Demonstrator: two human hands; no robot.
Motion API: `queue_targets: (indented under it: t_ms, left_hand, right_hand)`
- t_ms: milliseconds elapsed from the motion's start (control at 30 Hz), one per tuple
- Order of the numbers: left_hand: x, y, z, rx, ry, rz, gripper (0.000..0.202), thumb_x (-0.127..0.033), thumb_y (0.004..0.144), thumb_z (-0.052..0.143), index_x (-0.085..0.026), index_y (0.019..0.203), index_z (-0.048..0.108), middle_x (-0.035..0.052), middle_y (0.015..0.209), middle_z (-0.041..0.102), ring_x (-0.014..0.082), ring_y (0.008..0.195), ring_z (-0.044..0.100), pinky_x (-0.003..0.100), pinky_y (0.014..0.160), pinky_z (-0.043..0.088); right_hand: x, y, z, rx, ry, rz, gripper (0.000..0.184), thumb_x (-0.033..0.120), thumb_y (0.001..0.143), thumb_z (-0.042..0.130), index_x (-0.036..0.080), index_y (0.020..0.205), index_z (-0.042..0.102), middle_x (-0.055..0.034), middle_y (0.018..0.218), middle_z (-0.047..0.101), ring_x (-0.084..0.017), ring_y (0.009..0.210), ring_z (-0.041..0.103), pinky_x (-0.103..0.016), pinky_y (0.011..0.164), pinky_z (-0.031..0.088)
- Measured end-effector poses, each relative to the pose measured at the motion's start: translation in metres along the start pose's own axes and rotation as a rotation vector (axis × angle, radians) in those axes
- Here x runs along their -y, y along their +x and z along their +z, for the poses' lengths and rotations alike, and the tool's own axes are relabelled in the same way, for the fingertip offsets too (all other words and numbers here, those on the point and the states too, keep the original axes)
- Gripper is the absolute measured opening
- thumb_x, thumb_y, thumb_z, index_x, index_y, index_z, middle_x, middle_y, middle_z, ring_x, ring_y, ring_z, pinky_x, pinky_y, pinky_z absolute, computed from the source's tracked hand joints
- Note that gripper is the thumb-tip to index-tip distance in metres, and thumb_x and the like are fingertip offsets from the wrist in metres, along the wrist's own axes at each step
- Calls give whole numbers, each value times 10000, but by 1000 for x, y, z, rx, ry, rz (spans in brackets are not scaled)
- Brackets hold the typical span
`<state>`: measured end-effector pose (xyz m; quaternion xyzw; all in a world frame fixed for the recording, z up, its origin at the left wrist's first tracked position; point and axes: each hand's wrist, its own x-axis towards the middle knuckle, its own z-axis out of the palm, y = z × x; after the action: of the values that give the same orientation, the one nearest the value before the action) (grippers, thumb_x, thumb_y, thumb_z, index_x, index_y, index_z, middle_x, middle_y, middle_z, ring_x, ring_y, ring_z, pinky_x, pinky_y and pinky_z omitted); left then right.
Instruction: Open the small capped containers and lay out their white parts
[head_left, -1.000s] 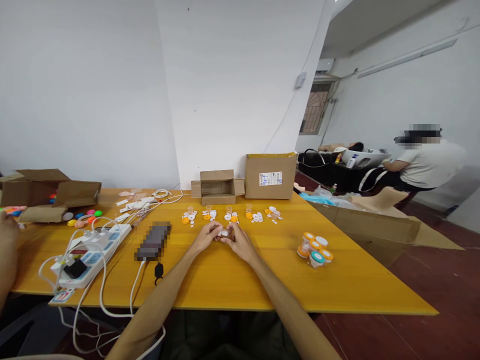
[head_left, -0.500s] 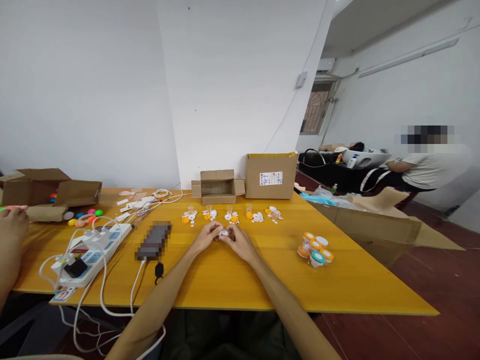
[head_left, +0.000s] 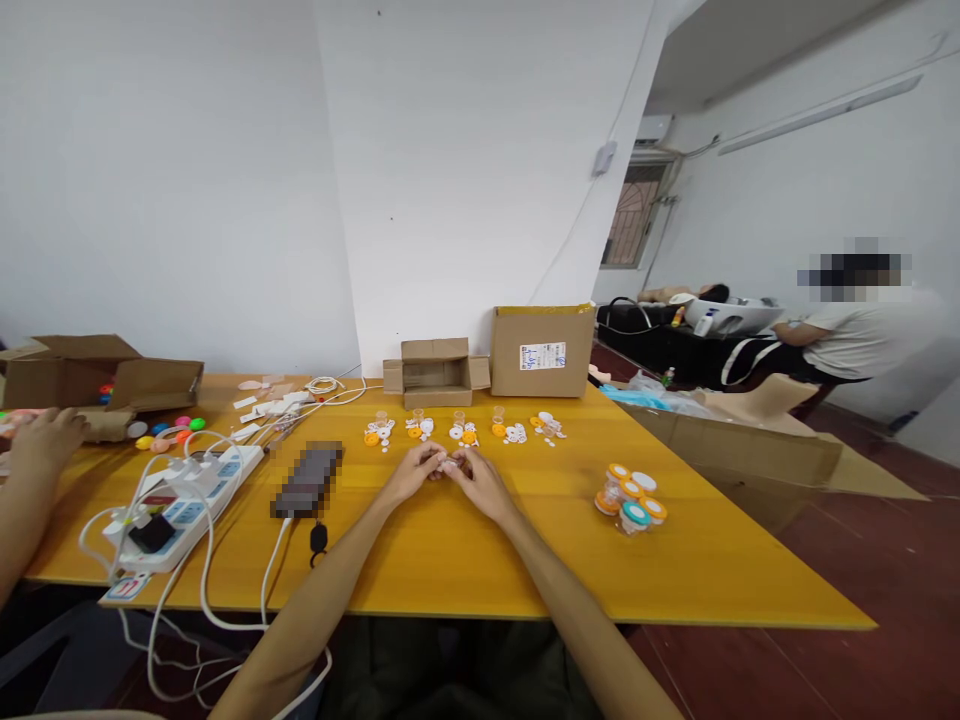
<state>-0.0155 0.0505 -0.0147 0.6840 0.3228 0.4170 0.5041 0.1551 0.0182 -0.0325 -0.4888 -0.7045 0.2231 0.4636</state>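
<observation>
My left hand (head_left: 414, 474) and my right hand (head_left: 481, 484) meet above the middle of the wooden table (head_left: 465, 560). Their fingertips pinch a small whitish part (head_left: 448, 464) from both sides. Most of it is covered by the fingers, so its exact kind cannot be made out. Beyond my hands lies a row of small groups of parts: clear plastic cups (head_left: 459, 418), orange rings (head_left: 469, 438) and white perforated discs (head_left: 515, 434). To the right stands a cluster of clear containers with orange, white and teal lids (head_left: 636, 516), some stacked.
An open small carton (head_left: 437, 378) and a closed box (head_left: 541, 352) stand by the wall. On the left are a phone (head_left: 309, 480), a power strip (head_left: 187, 515) with cables, colored balls (head_left: 184, 436) and another person's hand (head_left: 51, 440). A seated person (head_left: 855, 335) is far right.
The whitish part has turned between my fingers, and its pale face now shows less. The other person's hand on the left has moved right. My arms stay in place.
</observation>
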Motion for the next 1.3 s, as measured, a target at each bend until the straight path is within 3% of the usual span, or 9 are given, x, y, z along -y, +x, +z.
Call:
queue_targets:
  t_ms: [100,333,567,867,1133,1300]
  left_hand:
    - [-1,-1,1,3,-9,-4,381,-548,771,717,-178,829,650,-27,639,609,124,587,558,248,607,467]
    - [-1,0,1,3,-4,-15,395,-560,749,727,-179,814,642,-24,663,611,117,582,529,247,595,438]
    - [-3,-1,0,17,-4,-10,391,-555,763,727,-173,817,658,-22,633,605,128,601,558,251,617,462]
    - [-7,-2,2,18,-18,-6,383,-537,740,749,-170,795,654,-25,659,608,113,582,533,246,602,450]
    - [-9,-3,2,15,-5,-23,394,-559,740,735,-179,779,639,-29,611,582,121,580,521,249,594,436]
    - [-8,-2,3,17,-8,-27,413,-570,719,747,-175,770,636,-22,653,601,115,585,512,244,588,426]
  right_hand:
    - [2,1,-1,29,0,-4,211,409,890,547,234,787,607,-9,786,672,-186,739,607,-306,712,474]
    - [-2,0,0,25,39,-22,185,370,759,669,247,854,568,26,802,639,-157,635,550,-286,633,463]
    - [3,1,-1,49,29,-4,219,433,887,528,238,817,599,-12,801,676,-190,745,611,-309,723,470]
    - [-2,0,-1,62,73,-10,196,378,761,674,241,839,558,19,807,642,-157,646,562,-290,644,474]
    - [0,0,0,52,47,-36,202,418,896,530,238,866,617,-19,844,701,-188,772,625,-320,752,493]
    - [-2,-1,-1,83,63,-33,141,372,826,600,240,875,592,7,818,676,-173,708,599,-296,684,484]
